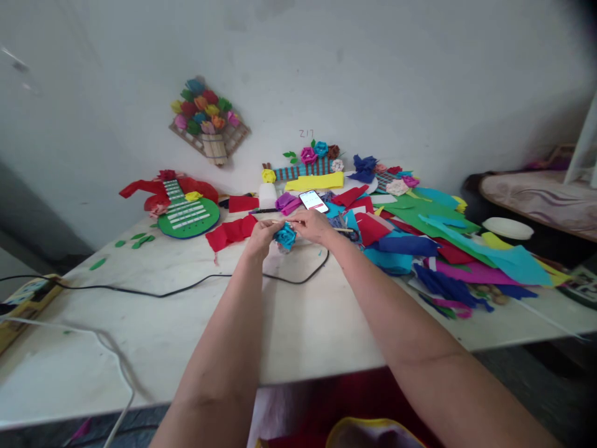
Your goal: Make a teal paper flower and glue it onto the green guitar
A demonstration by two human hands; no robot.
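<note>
A blue crepe-paper flower (pixel 285 237) is between my two hands, just above the table. My left hand (pixel 263 236) is closed at the flower's left side, thumb and fingers pinched near its top edge. From the right, my right hand (pixel 310 225) is also closed, its fingertips pinched at the flower's upper edge. Whatever fine piece lies between the fingertips is too small to make out. Some pale pinkish material shows under the flower. A lit phone (pixel 313 201) lies just beyond my right hand. A thin pale stick (pixel 344 230) shows to the right of my wrist.
Coloured paper sheets and scraps (pixel 443 242) cover the table's right side. A green guitar-shaped craft (pixel 189 216) and red paper strips (pixel 232 231) lie left. A black cable (pixel 161 295) crosses the table (pixel 140 348) to a power strip (pixel 28 305). A flower decoration (pixel 209 121) hangs on the wall.
</note>
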